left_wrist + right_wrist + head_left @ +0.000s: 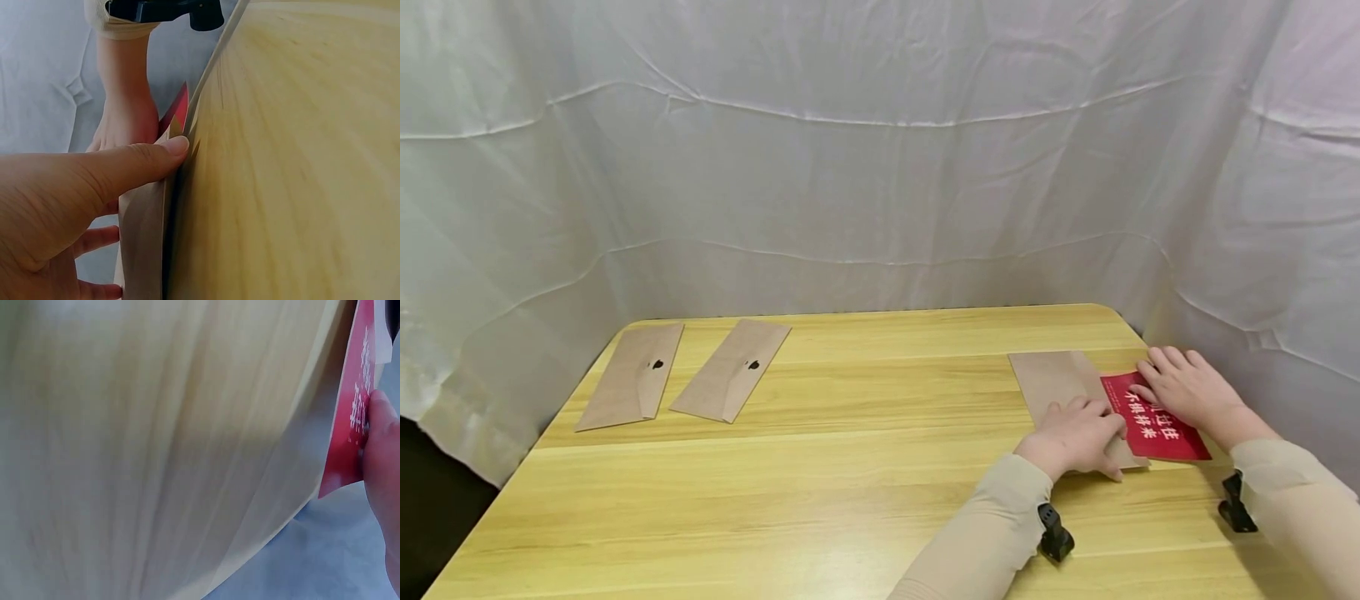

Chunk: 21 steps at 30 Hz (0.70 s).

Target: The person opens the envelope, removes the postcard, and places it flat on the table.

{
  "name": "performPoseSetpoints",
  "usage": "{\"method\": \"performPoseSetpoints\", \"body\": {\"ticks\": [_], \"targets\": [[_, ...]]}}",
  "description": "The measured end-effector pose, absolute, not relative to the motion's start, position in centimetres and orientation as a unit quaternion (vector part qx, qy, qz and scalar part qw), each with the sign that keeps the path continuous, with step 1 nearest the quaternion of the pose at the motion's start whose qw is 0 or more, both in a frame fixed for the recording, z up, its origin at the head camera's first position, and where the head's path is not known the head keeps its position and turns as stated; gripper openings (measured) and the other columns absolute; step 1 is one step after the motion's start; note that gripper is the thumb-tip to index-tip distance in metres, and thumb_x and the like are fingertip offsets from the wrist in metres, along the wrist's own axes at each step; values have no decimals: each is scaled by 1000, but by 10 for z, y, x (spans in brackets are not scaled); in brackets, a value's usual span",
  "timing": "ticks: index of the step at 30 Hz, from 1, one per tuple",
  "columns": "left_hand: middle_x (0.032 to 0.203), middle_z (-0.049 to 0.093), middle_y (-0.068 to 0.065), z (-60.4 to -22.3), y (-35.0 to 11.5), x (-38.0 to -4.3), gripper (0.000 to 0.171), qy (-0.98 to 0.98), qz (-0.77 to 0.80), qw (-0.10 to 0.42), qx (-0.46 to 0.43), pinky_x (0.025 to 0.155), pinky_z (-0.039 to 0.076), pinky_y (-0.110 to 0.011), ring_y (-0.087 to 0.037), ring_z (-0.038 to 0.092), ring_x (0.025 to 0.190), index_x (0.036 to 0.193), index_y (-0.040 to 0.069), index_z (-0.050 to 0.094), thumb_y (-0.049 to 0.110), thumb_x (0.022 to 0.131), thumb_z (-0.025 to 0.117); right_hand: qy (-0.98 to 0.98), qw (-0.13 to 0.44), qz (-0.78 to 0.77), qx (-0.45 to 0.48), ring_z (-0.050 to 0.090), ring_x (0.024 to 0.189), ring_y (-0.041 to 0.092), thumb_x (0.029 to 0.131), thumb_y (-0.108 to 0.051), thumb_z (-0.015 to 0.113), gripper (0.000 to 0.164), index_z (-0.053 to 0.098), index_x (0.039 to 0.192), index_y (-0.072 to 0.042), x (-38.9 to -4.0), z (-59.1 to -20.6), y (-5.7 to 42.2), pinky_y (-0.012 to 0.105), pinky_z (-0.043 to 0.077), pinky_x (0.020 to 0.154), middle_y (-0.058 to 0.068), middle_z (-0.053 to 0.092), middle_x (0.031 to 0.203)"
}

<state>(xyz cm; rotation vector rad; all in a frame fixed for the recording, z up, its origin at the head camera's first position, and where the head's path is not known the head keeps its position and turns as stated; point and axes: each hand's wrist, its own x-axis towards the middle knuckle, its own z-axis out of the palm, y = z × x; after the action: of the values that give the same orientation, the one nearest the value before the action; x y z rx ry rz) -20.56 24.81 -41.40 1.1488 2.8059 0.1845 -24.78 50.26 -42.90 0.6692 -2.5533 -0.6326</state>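
Note:
At the table's right side lies a brown paper envelope (pixel 1052 375) with my left hand (pixel 1075 437) over its near part. In the left wrist view, the thumb (pixel 140 164) lies at the envelope's near edge and the other fingers on its face. My right hand (pixel 1198 392) holds a red card (pixel 1157 433) with white characters. The right wrist view has the red card (pixel 350 437) raised at a slant from the wood, the hand along its side. The card's left edge meets the envelope's flap side; whether it is inside I cannot tell. The right fingertips' undersides are hidden.
Two more brown envelopes, a left one (pixel 628 375) and a right one (pixel 733 371), lie at the far left, each with a small dark mark. The wooden table (pixel 850 500) has a white curtain (pixel 880 183) behind and on both sides.

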Motion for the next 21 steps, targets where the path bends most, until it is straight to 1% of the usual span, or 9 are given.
{"method": "performPoseSetpoints", "body": {"ticks": [5,10,13,14,16,17,18,20,21], "targets": [[129,45,29,-414,246,-209,45,920,63,64,383,99,38,-28,2,38,124,115,51,54,63,76,72,-921,206,-228,238,44,92,33,90,-59,-15,95,60,106,-3,-248,-429,508,47,37,76,16,46,96],[127,45,29,-412,244,-211,43,918,58,72,385,96,38,-27,3,39,121,113,51,54,63,76,72,-913,219,-241,246,43,90,35,92,-54,-17,92,58,105,-2,-248,-430,510,47,37,73,18,46,96],[126,46,29,-411,242,-212,43,918,61,74,385,96,39,-28,3,40,121,112,51,55,62,75,73,-912,214,-251,243,43,91,35,92,-52,-17,90,57,106,-2,-248,-430,511,47,37,73,19,46,97],[125,47,30,-411,241,-212,43,918,62,74,384,96,39,-28,3,40,120,112,50,55,62,75,74,-913,207,-256,241,43,92,35,96,-51,-9,83,56,107,-2,-248,-430,511,47,37,74,19,45,98],[125,47,30,-410,240,-212,43,918,64,77,383,96,39,-28,3,41,120,111,50,56,62,74,75,-913,195,-269,236,43,93,35,104,-45,21,56,55,109,-1,-248,-428,511,47,38,75,19,45,99],[124,48,30,-410,240,-212,43,918,64,79,383,96,39,-28,3,41,120,111,50,56,62,74,75,-913,190,-275,235,43,94,36,104,-39,38,43,54,110,-1,-248,-427,511,47,38,75,20,45,99],[124,48,29,-410,239,-212,43,918,64,83,382,97,39,-28,3,41,119,111,50,56,61,74,75,-912,187,-280,233,42,94,36,99,-34,53,36,54,111,0,-248,-425,511,47,38,76,20,45,100],[123,48,30,-409,239,-212,42,918,62,89,382,96,39,-28,3,41,118,111,50,56,61,74,75,-911,194,-277,237,43,93,36,99,-34,53,37,54,110,1,-249,-424,511,48,38,75,20,45,99],[123,48,29,-408,239,-212,42,917,60,92,383,96,39,-28,3,41,118,111,50,56,61,75,75,-910,198,-275,237,43,93,36,102,-38,45,41,54,109,1,-250,-424,511,48,38,75,20,45,98]]}}
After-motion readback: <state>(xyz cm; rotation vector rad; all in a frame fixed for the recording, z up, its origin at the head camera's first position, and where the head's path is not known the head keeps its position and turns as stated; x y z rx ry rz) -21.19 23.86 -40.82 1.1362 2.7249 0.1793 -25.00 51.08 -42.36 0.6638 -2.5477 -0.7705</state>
